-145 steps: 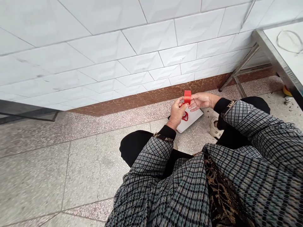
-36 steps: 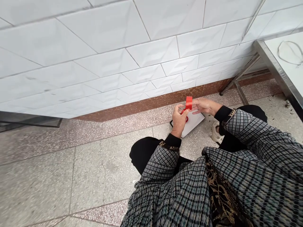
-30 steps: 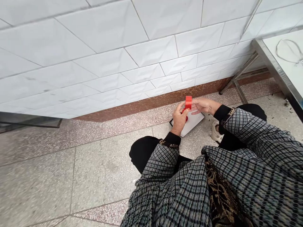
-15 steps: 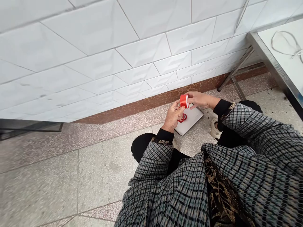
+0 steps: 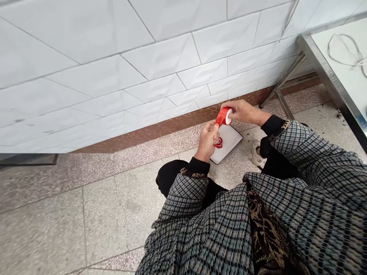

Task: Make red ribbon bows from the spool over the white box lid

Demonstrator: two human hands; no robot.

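Note:
A roll of red ribbon [image 5: 228,115] on a white core is in my right hand [image 5: 243,111], whose fingers close on its rim and open side. My left hand [image 5: 207,140] pinches the ribbon's loose end between thumb and fingers, lower and to the left. A short stretch of ribbon [image 5: 220,118] runs between both hands. Just under my left fingers shows a red looped thing [image 5: 219,143], like scissor handles; I cannot tell whether it touches the hand. Beneath it lies a white, dark-edged board or box [image 5: 228,144] on the floor.
A white tiled wall [image 5: 155,89] with a brown skirting stands close in front. At right is a metal-framed table [image 5: 329,57] with a coiled white cord [image 5: 342,49] on it. My knees and shoe [image 5: 257,154] surround the board. A dark-edged panel [image 5: 28,159] sits at left.
My right hand has drawn the roll slightly up and right, away from my left hand, and a stretch of ribbon has come off it. The view has shifted slightly.

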